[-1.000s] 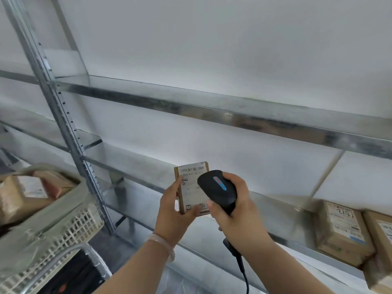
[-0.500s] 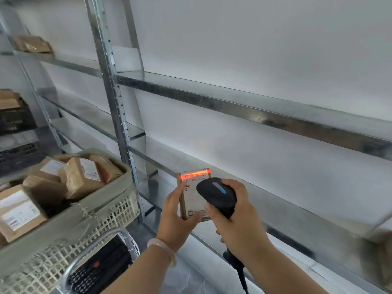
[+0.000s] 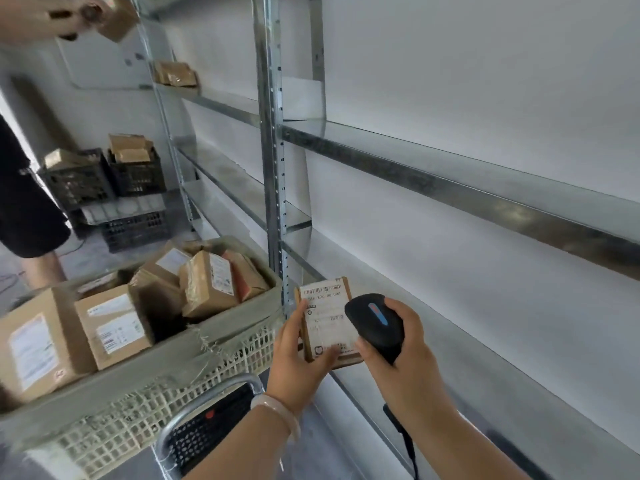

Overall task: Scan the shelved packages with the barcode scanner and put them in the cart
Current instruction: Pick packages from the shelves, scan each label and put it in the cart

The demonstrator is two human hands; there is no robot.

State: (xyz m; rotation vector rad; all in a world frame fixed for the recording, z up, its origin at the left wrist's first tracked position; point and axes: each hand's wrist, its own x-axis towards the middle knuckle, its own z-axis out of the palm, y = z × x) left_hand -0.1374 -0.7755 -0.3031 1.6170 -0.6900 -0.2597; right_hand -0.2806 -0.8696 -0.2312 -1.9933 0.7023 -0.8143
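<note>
Galvanised steel shelving (image 3: 450, 188) lines a white wall (image 3: 485, 81). Left hand (image 3: 298, 362) fingers pinch a small brown cardboard package (image 3: 325, 317) by its edges (label up), near the white lattice cart basket (image 3: 138, 420) corner. Right hand (image 3: 405, 355) fingers curl round a black barcode scanner (image 3: 375, 323) overlapping pkg's right edge.

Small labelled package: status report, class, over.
Left hand holds small package, label showing. Right hand grips barcode scanner beside it. Package not yet in cart basket. Nothing blocks the way.
</note>
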